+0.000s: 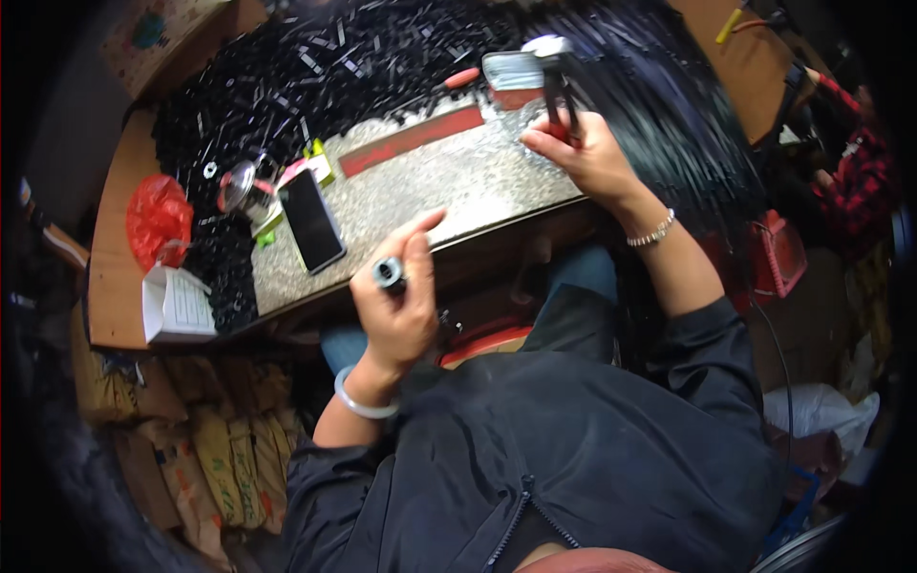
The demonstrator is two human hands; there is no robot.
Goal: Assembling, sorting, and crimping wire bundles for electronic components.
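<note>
Grey at its round, hollow-looking end, a small cylinder is gripped by the left hand, index finger outstretched, at the near table edge. The right hand's fingers curl around a blurred dark tool; bare speckled slab spans between red bar and that edge.

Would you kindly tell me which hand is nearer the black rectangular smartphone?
The left hand, wearing the smooth white bangle and holding a grey ring-ended piece; the right hand, wearing the silver bracelet, grips a blurred black tool farther away.
</note>
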